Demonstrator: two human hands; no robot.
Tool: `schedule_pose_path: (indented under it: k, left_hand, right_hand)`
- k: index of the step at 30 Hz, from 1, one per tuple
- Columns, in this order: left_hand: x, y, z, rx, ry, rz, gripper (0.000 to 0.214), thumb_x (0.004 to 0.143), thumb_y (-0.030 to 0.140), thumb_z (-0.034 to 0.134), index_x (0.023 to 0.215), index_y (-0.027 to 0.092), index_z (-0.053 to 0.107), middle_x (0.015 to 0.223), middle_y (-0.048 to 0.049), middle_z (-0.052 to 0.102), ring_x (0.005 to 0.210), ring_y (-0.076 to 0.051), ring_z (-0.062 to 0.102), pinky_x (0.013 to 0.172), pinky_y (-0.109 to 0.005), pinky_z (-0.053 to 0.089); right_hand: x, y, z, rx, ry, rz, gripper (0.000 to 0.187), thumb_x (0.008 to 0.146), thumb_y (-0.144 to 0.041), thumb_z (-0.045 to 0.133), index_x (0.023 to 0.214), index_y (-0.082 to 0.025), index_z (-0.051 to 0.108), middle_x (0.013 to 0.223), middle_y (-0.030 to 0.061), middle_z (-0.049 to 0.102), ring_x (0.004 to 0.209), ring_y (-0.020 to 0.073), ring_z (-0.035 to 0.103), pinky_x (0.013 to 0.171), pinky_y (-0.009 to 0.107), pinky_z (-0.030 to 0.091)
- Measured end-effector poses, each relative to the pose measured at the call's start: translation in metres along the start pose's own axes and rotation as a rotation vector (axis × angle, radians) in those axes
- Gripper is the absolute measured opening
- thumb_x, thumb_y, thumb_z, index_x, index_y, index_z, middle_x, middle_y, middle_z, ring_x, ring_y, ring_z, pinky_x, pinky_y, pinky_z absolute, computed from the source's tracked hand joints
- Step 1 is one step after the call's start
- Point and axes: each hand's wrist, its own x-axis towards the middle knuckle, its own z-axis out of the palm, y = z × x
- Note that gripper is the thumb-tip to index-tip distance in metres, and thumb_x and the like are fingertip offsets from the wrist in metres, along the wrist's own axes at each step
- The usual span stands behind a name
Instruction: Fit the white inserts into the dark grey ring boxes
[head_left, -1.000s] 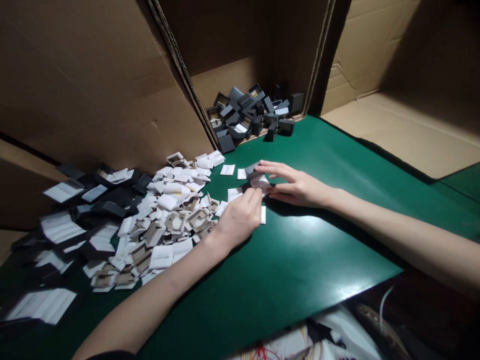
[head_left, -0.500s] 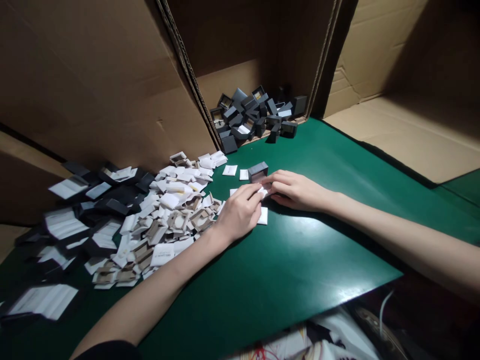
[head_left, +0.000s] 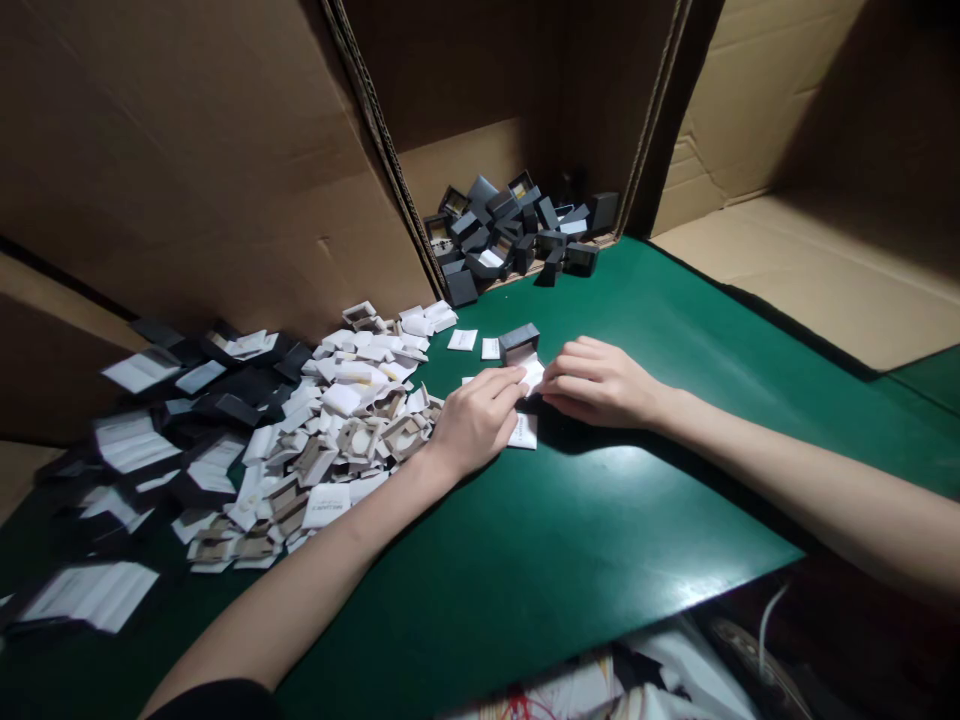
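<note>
A small black box [head_left: 519, 338] with a white lining [head_left: 534, 374] lies unfolded on the green table between my hands. My left hand [head_left: 476, 415] is closed at its near left side, fingertips on the white lining. From the right, my right hand [head_left: 600, 382] pinches the box's right edge, thumb below and fingers curled. The undersides of my fingers are partly hidden. Just below my left fingers lies a white printed card [head_left: 523, 430]. Two more white cards, one at the left [head_left: 463, 340] and one beside the box [head_left: 490, 349], lie beyond my left hand.
A heap of white card inserts [head_left: 352, 400] spreads left of my left arm, with open black boxes [head_left: 232, 410] past it. Several closed black boxes [head_left: 502, 230] are piled inside a cardboard carton [head_left: 457, 155] at the back. Another carton [head_left: 795, 270] stands at right.
My right hand has shifted slightly right, and more of the box's white lining shows between my hands. The printed card below my left hand is more exposed.
</note>
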Motion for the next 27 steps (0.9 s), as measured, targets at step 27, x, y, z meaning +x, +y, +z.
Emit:
schedule_pose_path:
  k: [27]
  left_hand:
    - [0.003,-0.002,-0.005,0.177,-0.076,-0.018,0.029,0.091,0.024,0.049,0.117,0.014,0.057,0.108,-0.0125,0.057,0.099,-0.024,0.053,0.082,-0.038,0.048]
  right_hand:
    - [0.003,0.007,-0.006,1.054,0.072,0.952,0.035,0.07,-0.041,0.074,0.092,-0.015,0.068,0.077,0.0022,0.068,0.066,0.0136,0.059,0.062,0.026,0.046]
